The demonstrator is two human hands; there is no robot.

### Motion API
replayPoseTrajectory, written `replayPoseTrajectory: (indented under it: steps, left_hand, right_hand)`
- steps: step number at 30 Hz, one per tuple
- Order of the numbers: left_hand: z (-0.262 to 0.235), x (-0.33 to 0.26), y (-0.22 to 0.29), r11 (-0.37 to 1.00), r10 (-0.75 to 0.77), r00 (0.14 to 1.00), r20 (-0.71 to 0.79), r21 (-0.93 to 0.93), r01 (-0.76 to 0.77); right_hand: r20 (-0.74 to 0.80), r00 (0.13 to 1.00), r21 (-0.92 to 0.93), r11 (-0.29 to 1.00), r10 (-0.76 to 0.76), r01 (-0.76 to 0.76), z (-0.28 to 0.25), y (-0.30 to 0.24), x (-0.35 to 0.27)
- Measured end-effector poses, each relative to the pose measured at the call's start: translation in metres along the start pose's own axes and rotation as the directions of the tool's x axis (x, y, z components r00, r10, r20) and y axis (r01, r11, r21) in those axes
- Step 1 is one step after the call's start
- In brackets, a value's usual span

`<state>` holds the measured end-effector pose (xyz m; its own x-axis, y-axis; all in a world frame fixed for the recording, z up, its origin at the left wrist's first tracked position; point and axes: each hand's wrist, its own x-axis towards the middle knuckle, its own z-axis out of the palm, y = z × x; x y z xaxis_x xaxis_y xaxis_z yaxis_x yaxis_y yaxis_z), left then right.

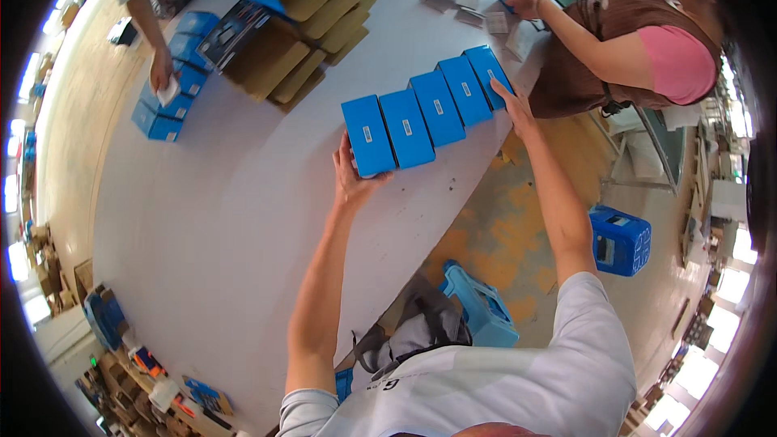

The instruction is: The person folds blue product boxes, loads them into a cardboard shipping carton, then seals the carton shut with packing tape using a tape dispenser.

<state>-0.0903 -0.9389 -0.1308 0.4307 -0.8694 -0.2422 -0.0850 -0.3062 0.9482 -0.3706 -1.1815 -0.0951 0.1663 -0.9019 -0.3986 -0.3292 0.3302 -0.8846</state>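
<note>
A slanting row of several small blue boxes [438, 108], each with a white label, sits side by side over the white table [243, 218]. My left hand [354, 178] grips the near left end of the row, its fingers around the lower corner of the leftmost box. At the far right end, my right hand [515, 105] presses on the outer side of the last box. Squeezed between both hands, the boxes are stepped slightly against one another. Whether their undersides touch the table I cannot tell.
Stacked open cardboard cartons [299, 24] stand beyond the boxes. At the far left another person's hand [163, 73] holds something white over more blue boxes [162, 117]. A person in a brown apron [623, 40] works at right. Blue stools [622, 240] stand on the floor.
</note>
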Motion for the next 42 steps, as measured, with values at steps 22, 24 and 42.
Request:
replayPoseTrajectory:
  steps: [22,24,42]
  left_hand:
    - [-0.316,-0.562,-0.132,0.929,-0.370,0.657,-0.657,-0.256,0.268]
    - [-0.348,-0.615,-0.127,0.885,-0.463,0.616,-0.637,-0.301,0.355]
    - [-0.367,-0.652,-0.167,0.788,-0.611,0.243,-0.754,-0.549,0.278]
  right_hand:
    - [0.838,0.541,-0.292,0.781,-0.070,0.553,0.380,0.036,-0.418]
    - [0.863,0.505,-0.332,0.717,-0.032,0.613,0.408,0.028,-0.468]
    - [0.879,0.297,-0.458,0.835,0.374,0.304,0.479,0.076,-0.523]
